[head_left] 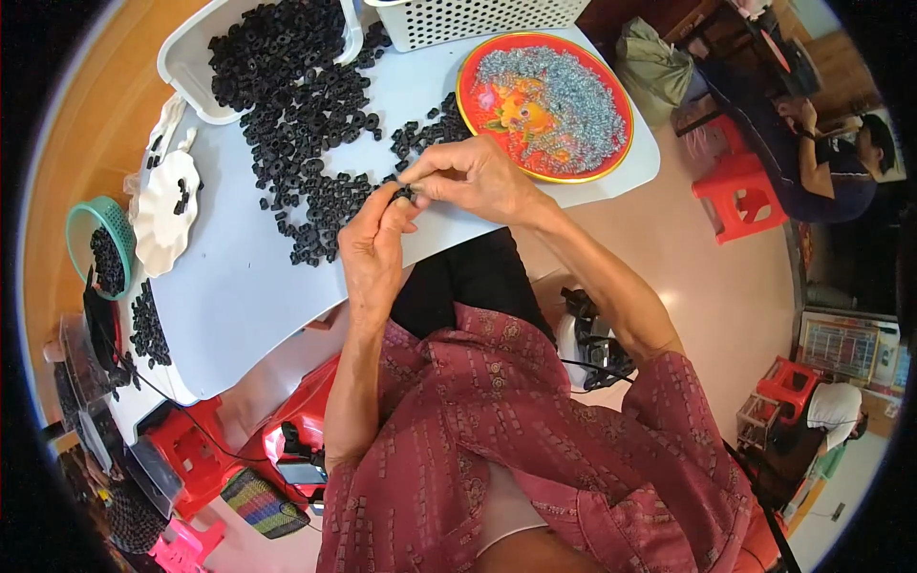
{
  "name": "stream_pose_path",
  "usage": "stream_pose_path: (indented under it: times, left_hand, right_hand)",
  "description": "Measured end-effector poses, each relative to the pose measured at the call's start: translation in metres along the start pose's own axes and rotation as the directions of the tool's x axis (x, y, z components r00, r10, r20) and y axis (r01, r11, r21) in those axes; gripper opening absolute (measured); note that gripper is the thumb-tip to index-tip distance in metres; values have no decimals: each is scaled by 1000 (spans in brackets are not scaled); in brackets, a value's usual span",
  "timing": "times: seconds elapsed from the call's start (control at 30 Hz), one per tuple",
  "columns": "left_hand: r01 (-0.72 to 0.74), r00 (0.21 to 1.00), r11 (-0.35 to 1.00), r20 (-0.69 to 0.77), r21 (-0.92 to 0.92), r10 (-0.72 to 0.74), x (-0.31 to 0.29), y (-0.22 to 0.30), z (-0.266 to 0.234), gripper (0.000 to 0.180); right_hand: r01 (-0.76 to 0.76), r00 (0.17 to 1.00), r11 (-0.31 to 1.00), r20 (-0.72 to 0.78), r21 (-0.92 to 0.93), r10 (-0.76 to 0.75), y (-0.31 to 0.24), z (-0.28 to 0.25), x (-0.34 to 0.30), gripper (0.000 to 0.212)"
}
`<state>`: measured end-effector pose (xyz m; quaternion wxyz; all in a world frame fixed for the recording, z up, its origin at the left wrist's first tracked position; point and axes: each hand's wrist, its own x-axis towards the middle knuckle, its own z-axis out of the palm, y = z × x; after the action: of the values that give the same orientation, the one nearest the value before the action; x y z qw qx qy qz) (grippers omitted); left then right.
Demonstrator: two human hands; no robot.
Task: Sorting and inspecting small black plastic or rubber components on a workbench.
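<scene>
My two hands meet over the near edge of the light blue table (pixel 258 329). In the fingertips of my left hand (pixel 371 244) is a small black plastic part (pixel 404 194). The thumb and forefinger of my right hand (pixel 482 181) are pinched together against that part; whatever is between them is too small to make out. Just beyond and left of my hands spreads a heap of small black parts (pixel 310 172). To the right, a round red tray (pixel 465 91) with a yellow rim and flower print bears many small clear, silvery pieces (pixel 573 95).
A tipped white bin (pixel 177 67) spills black parts at the far left. Behind stands a white perforated basket (pixel 478 24). A white scalloped dish (pixel 162 215) and green basket (pixel 117 222) are at left. Red stools (pixel 740 191) and other people (pixel 841 158) are off to the right.
</scene>
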<state>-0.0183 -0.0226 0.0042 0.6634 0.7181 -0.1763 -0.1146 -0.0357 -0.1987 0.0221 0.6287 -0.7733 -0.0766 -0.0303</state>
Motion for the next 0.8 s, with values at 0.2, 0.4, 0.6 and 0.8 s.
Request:
stream_pose_path:
  times: [0.2,0.4,0.6,0.8]
  left_hand:
    - [14,998,999,68,-37,-11,5,-1,-9,28]
    - [-14,999,996,-30,-84,11,7,-6,-2,24]
    - [-60,994,998,-91,-31,56,3,-5,4,24]
    - [50,998,979,-28,-197,-57,10,-9,-3,23]
  right_hand:
    - [-15,999,1000,44,5,15,-1,3,5,14]
    - [194,962,963,-156,-185,-224,2,22,2,14]
    - [234,923,950,-261,-207,-284,10,27,0,12]
    - [214,972,946,-44,-244,-231,-4,5,2,27]
